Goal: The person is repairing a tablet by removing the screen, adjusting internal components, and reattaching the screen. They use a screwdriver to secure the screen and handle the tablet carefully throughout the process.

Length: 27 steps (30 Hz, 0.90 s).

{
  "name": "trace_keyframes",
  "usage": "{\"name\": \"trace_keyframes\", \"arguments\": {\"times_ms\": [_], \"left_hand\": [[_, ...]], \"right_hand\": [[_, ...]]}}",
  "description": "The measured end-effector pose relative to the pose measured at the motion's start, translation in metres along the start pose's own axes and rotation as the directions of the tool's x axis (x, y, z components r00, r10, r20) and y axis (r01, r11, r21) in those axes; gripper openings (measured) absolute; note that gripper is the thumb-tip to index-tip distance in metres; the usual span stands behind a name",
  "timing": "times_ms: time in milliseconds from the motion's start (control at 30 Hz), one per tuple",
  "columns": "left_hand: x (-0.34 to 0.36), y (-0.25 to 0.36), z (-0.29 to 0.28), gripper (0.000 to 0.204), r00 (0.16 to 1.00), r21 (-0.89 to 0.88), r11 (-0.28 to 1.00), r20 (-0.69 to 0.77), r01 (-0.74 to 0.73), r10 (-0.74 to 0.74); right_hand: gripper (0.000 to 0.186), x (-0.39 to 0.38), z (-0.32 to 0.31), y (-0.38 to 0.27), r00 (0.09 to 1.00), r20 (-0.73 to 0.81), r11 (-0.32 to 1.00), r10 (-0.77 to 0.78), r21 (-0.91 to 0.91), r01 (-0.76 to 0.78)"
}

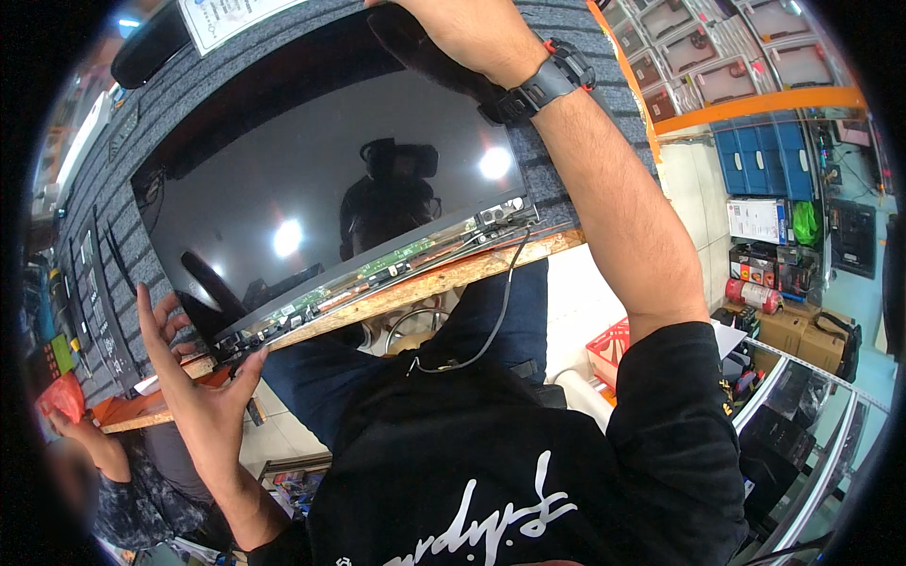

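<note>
A dark, glossy laptop screen (pixel 311 160) lies on the grey ribbed mat, its near edge along the wooden bench edge. Green circuit board (pixel 377 264) and metal parts are bare along that near edge. A thin grey cable (pixel 505 302) hangs from its near right corner towards my lap. My left hand (pixel 193 377) is at the near left corner, index finger stretched out, thumb and other fingers round the corner. My right hand (pixel 462 33) reaches over the screen to its far edge; its fingertips are cut off by the picture's top, so their grip is hidden.
Thin black strips (pixel 99 302) lie on the mat at left. A white printed sheet (pixel 231 19) and a black object (pixel 151 52) are at the far side. Another person (pixel 142 491) sits lower left, hand near a red plastic bag (pixel 62 394). A glass case (pixel 802 415) stands right.
</note>
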<state>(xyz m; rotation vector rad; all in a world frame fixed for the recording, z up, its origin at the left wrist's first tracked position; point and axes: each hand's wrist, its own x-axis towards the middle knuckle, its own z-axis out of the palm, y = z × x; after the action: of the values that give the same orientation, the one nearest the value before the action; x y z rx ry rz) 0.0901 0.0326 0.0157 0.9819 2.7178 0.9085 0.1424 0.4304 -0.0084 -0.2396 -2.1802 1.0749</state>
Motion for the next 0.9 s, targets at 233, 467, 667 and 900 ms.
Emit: {"name": "trace_keyframes", "arguments": {"times_ms": [233, 467, 667, 900], "left_hand": [[0.001, -0.002, 0.000, 0.126, 1.000, 0.036, 0.999, -0.003, -0.015, 0.015], [-0.001, -0.004, -0.003, 0.124, 1.000, -0.062, 0.998, -0.003, 0.006, -0.007], [0.003, -0.005, -0.004, 0.122, 0.999, 0.017, 0.999, 0.010, -0.034, 0.033], [-0.001, -0.006, -0.003, 0.124, 1.000, 0.009, 1.000, -0.004, -0.012, 0.012]], "right_hand": [[0.031, -0.001, 0.000, 0.000, 1.000, -0.004, 1.000, 0.006, -0.017, -0.006], [0.027, 0.003, 0.004, -0.003, 0.999, 0.023, 0.999, 0.029, 0.034, -0.030], [0.022, -0.002, -0.001, -0.003, 0.983, 0.072, 0.967, 0.168, 0.182, -0.179], [0.024, -0.001, -0.001, -0.011, 0.965, 0.090, 0.941, 0.245, 0.217, -0.259]]}}
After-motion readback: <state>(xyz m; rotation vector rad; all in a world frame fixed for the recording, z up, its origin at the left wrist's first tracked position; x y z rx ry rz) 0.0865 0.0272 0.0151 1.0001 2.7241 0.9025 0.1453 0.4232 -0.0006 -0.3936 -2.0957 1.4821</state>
